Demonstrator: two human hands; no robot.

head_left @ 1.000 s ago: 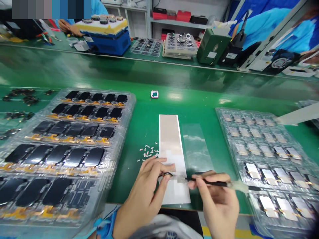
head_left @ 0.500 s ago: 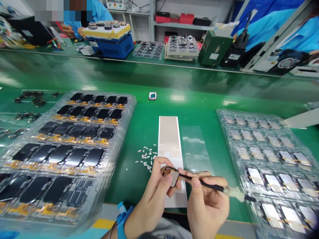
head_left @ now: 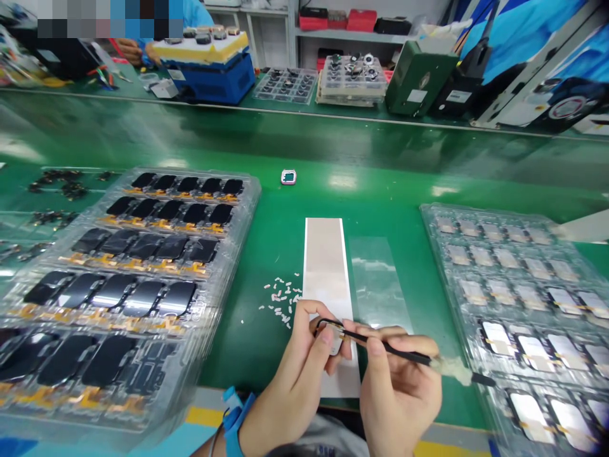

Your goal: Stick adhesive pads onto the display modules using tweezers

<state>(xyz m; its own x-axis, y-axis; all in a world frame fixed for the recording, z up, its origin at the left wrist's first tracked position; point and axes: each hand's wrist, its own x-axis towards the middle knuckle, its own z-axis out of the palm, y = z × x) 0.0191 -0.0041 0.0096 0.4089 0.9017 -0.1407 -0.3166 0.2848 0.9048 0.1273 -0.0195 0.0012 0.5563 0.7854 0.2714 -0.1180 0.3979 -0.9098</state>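
Note:
My left hand [head_left: 299,368] pinches a small dark-rimmed screen part [head_left: 332,335] above the near end of a long pale strip [head_left: 325,266]. My right hand [head_left: 399,387] grips black tweezers [head_left: 409,357] whose tip touches the top edge of that part. A blue wrist strap [head_left: 234,412] circles my left wrist. Tiny white peeled bits [head_left: 281,299] lie scattered just left of the strip.
A clear tray stack [head_left: 238,254] of dark screens sits at left. Another clear tray [head_left: 428,222] with pale parts sits at right. A clear film [head_left: 378,282] lies beside the strip. A small pink-framed part [head_left: 288,177] rests farther out. Machines and another person's hand [head_left: 128,51] are across the green bench.
My left hand lifted the small part off the strip and brought it up to the tweezers; since half a second ago both hands stay nearly still.

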